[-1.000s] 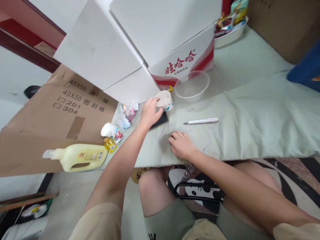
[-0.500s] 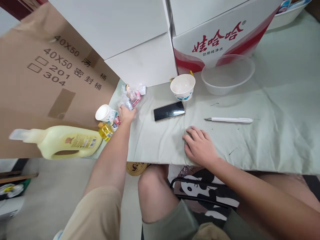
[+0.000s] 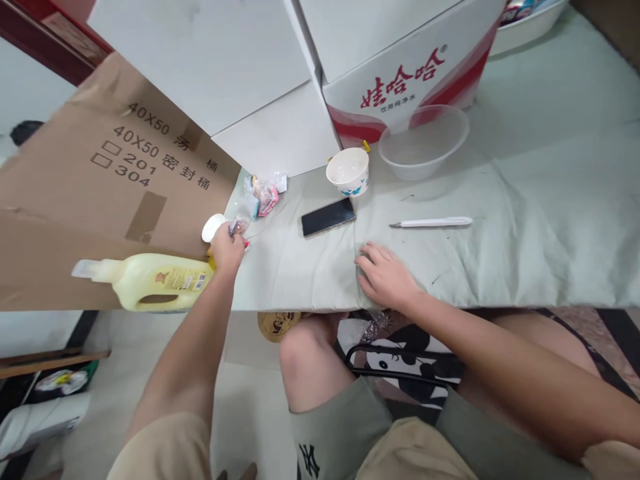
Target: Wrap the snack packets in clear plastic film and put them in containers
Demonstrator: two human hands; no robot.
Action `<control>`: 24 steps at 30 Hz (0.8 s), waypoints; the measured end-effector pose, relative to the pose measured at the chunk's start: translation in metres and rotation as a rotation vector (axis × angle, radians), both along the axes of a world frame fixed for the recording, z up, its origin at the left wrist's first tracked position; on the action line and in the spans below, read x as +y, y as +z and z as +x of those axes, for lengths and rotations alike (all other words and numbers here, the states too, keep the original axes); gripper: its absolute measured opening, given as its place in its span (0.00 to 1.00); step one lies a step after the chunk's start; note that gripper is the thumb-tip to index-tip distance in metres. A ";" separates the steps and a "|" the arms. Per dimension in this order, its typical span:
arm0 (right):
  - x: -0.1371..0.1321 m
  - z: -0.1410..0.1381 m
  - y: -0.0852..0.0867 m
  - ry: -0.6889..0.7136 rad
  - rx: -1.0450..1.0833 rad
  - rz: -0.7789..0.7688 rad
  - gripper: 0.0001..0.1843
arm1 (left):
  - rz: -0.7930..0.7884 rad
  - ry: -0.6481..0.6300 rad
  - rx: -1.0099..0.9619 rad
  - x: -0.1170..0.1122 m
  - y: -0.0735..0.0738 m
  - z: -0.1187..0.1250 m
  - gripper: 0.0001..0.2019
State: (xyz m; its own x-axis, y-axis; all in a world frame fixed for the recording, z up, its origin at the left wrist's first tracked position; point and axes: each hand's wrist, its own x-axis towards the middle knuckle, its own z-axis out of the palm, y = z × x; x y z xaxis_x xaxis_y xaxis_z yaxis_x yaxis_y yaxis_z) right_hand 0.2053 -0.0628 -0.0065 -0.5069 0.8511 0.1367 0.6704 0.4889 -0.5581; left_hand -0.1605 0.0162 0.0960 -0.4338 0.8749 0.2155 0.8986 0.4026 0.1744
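My left hand is closed on a crumpled clear plastic wrapper, right beside a white paper cup. Part of the cup and the small yellow and red items under the hand are hidden by it. Behind it, against the white box, lies a pile of crumpled plastic packaging with pink and blue parts. My right hand rests palm down on the cloth, fingers stretched out, holding nothing. Near it are a black phone and a white craft knife with its blade pointing left.
A paper bowl and a clear plastic bowl stand before a white and red carton. On the left are a large cardboard box and a pale yellow detergent bottle lying on its side. A white basin is at the back right.
My left hand has moved from the packaging pile toward me and left, to the paper cup, with a plastic wrapper in its fingers. My right hand stays on the cloth; the view has shifted.
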 end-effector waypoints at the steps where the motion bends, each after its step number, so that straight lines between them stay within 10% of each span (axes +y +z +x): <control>1: 0.000 0.004 0.000 0.006 0.072 -0.012 0.20 | 0.029 -0.076 0.000 -0.007 0.004 0.011 0.19; 6: 0.010 0.030 0.007 -0.104 0.523 -0.233 0.27 | 0.171 -0.627 -0.090 -0.030 0.003 0.105 0.19; 10: 0.026 0.047 0.022 -0.284 1.028 -0.755 0.23 | 0.238 -0.853 -0.386 -0.033 -0.024 0.198 0.07; 15: 0.041 0.058 0.025 -0.464 1.237 -0.809 0.27 | 0.312 -0.698 -0.805 -0.021 -0.073 0.258 0.09; 20: 0.056 0.061 0.015 -0.625 1.286 -0.616 0.37 | 0.165 -0.418 -1.431 -0.011 -0.098 0.243 0.24; 24: 0.062 0.054 0.017 -0.488 1.224 -0.679 0.33 | -0.153 -0.391 -1.767 -0.015 -0.094 0.222 0.28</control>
